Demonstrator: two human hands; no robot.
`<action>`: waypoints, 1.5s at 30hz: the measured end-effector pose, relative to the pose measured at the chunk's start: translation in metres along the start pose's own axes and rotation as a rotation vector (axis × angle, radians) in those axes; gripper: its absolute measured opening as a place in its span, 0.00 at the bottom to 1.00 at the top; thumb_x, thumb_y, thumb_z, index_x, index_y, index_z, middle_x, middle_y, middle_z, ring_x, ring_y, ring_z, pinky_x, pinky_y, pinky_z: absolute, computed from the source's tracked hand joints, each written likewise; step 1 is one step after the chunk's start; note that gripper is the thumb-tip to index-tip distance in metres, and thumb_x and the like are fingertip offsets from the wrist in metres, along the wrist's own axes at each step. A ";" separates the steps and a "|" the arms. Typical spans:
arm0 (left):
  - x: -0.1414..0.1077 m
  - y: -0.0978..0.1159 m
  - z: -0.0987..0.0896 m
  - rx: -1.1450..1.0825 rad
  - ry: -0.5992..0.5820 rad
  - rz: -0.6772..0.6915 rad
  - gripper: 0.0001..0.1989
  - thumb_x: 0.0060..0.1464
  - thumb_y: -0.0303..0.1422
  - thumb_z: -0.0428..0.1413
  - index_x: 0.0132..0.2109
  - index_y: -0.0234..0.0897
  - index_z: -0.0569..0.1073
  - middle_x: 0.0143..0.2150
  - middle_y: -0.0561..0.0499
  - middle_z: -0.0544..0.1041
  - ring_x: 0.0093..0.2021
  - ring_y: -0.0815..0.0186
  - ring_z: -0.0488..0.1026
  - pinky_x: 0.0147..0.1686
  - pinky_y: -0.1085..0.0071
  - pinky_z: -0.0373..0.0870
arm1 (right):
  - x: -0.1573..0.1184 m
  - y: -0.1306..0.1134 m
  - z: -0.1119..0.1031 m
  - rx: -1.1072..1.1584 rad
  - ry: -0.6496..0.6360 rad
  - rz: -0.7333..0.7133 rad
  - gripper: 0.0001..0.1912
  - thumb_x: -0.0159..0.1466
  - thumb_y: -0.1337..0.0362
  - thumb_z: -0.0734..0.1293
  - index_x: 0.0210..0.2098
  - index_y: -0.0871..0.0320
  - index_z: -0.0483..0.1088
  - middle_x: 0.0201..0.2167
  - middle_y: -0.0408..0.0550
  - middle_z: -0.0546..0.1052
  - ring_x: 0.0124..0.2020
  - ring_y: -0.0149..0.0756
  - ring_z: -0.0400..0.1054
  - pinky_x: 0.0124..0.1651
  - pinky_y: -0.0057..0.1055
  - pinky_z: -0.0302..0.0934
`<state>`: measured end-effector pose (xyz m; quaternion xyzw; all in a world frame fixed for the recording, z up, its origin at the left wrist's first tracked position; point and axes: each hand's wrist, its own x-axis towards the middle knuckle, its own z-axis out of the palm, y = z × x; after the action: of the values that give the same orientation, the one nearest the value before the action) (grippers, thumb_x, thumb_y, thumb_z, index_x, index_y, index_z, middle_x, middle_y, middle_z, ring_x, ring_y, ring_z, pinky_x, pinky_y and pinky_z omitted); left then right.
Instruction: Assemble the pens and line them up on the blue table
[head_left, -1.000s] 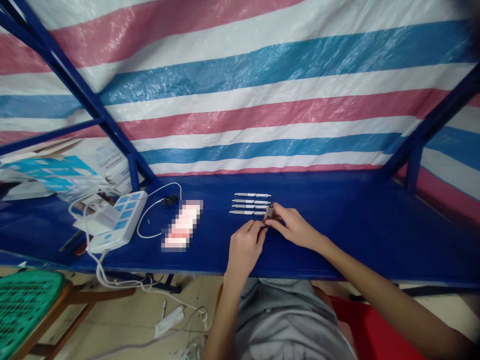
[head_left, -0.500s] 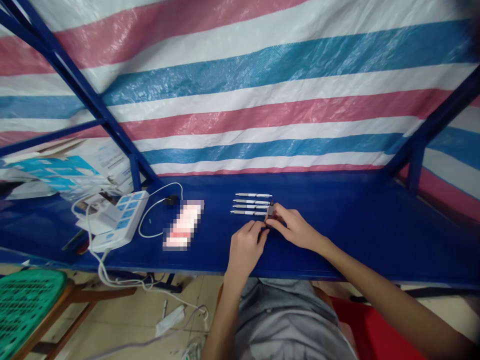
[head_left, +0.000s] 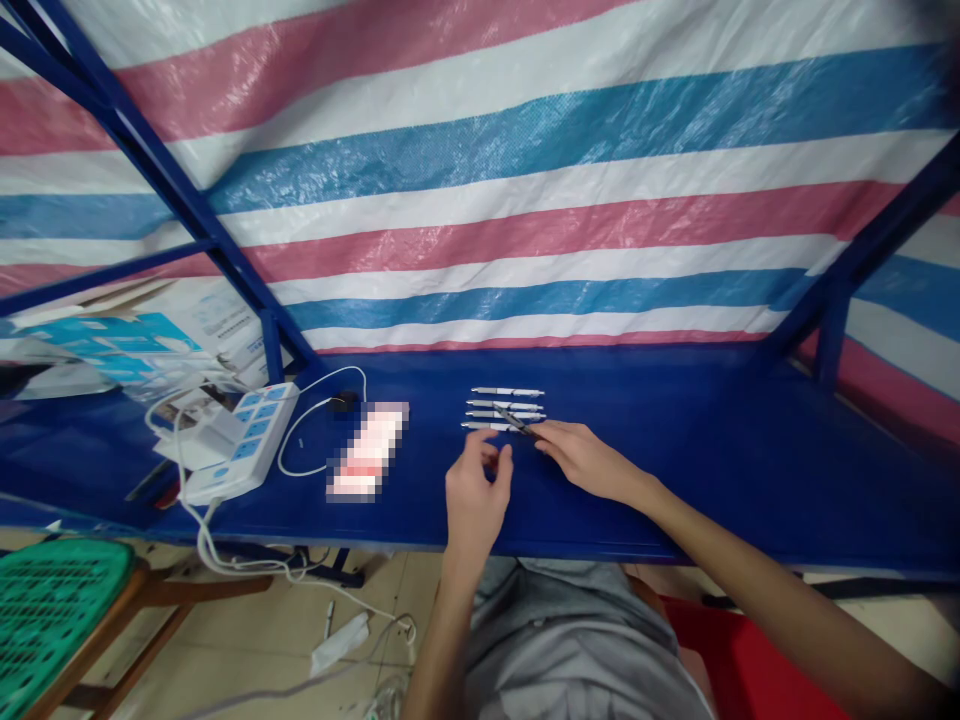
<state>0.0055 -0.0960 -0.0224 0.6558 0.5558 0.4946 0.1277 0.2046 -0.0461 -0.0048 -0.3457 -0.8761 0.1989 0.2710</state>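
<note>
Several white pens with grey grips lie side by side on the blue table, among them the farthest pen [head_left: 508, 392]. My right hand [head_left: 581, 458] is closed on a slim dark pen-like object [head_left: 513, 417], which slants to the upper left across the nearer pens. Its exact kind is too small to tell, and my fingers cover its lower end. Just below the row, my left hand [head_left: 478, 490] is open, thumb and fingers apart with nothing between them. Its fingertips are close to the nearest pen [head_left: 480, 427].
To the left lies a blurred-out rectangle [head_left: 367, 450] beside a white cable. A white power strip [head_left: 247, 445] with cords stands farther left, near boxes and papers [head_left: 150, 335]. Blue frame bars rise at both sides before a striped tarp [head_left: 525, 230]. The table's front edge runs below my hands.
My left hand has come away from the dark object and moved slightly left, its fingers spreading. The object, held in my right hand, now tilts leftward over the pens.
</note>
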 end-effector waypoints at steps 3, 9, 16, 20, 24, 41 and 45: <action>0.002 -0.005 -0.003 -0.049 0.210 -0.100 0.17 0.64 0.36 0.57 0.57 0.37 0.69 0.39 0.50 0.75 0.33 0.69 0.74 0.29 0.74 0.68 | -0.002 0.005 0.005 -0.109 -0.056 -0.044 0.18 0.73 0.72 0.56 0.57 0.57 0.70 0.52 0.56 0.77 0.51 0.45 0.74 0.53 0.40 0.69; 0.009 -0.019 -0.007 -0.068 -0.047 -0.111 0.10 0.65 0.35 0.55 0.50 0.40 0.77 0.44 0.47 0.79 0.39 0.64 0.77 0.35 0.71 0.72 | -0.003 0.008 0.013 -0.206 -0.087 -0.092 0.18 0.74 0.71 0.57 0.58 0.59 0.70 0.49 0.57 0.77 0.46 0.45 0.74 0.48 0.40 0.72; 0.032 -0.043 -0.031 0.024 -0.169 -0.134 0.06 0.61 0.32 0.56 0.42 0.41 0.78 0.38 0.52 0.79 0.37 0.64 0.77 0.42 0.68 0.72 | -0.002 0.009 0.013 -0.231 -0.015 -0.091 0.12 0.75 0.66 0.59 0.54 0.60 0.71 0.47 0.56 0.75 0.47 0.45 0.73 0.50 0.41 0.71; 0.038 -0.050 -0.038 0.086 -0.196 -0.104 0.06 0.60 0.30 0.57 0.40 0.41 0.79 0.40 0.51 0.78 0.38 0.63 0.76 0.42 0.67 0.72 | -0.001 0.010 0.012 -0.210 -0.026 -0.100 0.11 0.75 0.69 0.58 0.48 0.59 0.73 0.44 0.53 0.75 0.45 0.42 0.72 0.50 0.39 0.70; 0.036 -0.050 -0.033 0.153 -0.191 -0.090 0.07 0.61 0.30 0.57 0.42 0.42 0.81 0.42 0.49 0.77 0.41 0.61 0.75 0.45 0.64 0.72 | 0.000 0.012 0.009 -0.204 -0.008 -0.098 0.12 0.74 0.70 0.59 0.46 0.59 0.74 0.44 0.52 0.76 0.45 0.42 0.73 0.50 0.40 0.70; 0.037 -0.041 -0.023 0.234 -0.265 0.073 0.12 0.62 0.22 0.53 0.44 0.40 0.79 0.44 0.48 0.76 0.47 0.60 0.75 0.51 0.63 0.73 | -0.002 0.018 0.001 -0.293 0.009 -0.074 0.11 0.72 0.72 0.60 0.46 0.59 0.74 0.44 0.53 0.77 0.44 0.42 0.74 0.47 0.39 0.70; 0.035 -0.042 -0.022 0.234 -0.250 0.074 0.11 0.62 0.23 0.54 0.46 0.40 0.78 0.45 0.48 0.75 0.48 0.60 0.75 0.51 0.62 0.73 | -0.002 0.018 0.000 -0.292 0.002 -0.056 0.11 0.71 0.73 0.61 0.45 0.59 0.73 0.44 0.52 0.77 0.44 0.41 0.73 0.47 0.37 0.69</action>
<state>-0.0410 -0.0595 -0.0237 0.7427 0.5647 0.3457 0.1003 0.2147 -0.0346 -0.0150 -0.3571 -0.9047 0.0613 0.2239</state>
